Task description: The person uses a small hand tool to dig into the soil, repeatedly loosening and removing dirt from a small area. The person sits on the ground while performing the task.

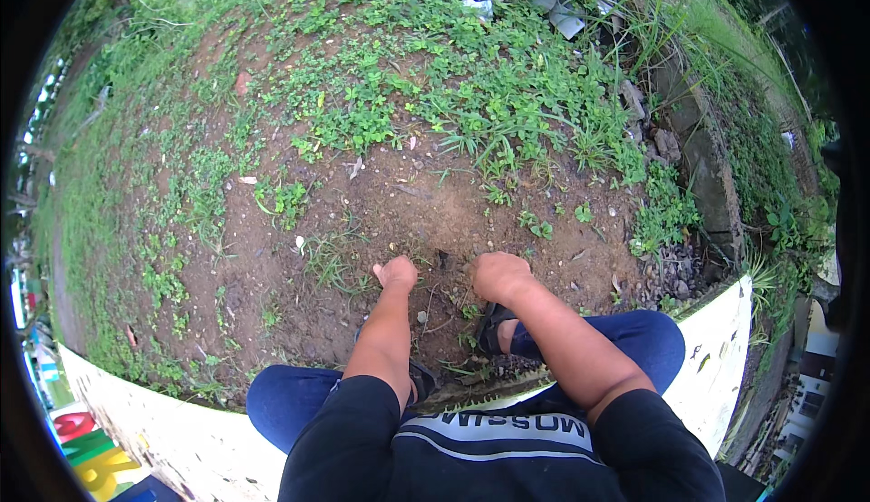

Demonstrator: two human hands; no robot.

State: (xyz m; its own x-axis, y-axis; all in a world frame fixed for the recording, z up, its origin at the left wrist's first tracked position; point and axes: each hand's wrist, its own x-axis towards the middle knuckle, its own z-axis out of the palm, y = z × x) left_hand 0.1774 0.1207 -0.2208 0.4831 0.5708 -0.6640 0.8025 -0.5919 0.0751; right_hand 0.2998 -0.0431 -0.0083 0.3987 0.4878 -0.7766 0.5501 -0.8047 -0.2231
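Observation:
My left hand [397, 272], fingers curled, is low over brown soil [435, 213], just right of a tuft of thin grass [333, 264]. Across from it, my right hand [501, 276] is bent into a fist with its back towards me, in front of my right sandal [492, 329]. The fingertips of both hands are hidden, so whatever they may hold does not show. Between the hands lies a small dark hollow or clod [443, 259] in the dirt. A thin dry twig [429, 305] and a pale pebble [422, 316] lie nearer my feet.
Low green weeds [367, 108] cover the ground ahead. Crumpled sheet scraps [564, 19] lie at the far right, beside a concrete edge [707, 176] with broken stones [666, 145]. A white wall top [177, 427] curves behind my bent knees. Gravel [673, 278] gathers at the right corner.

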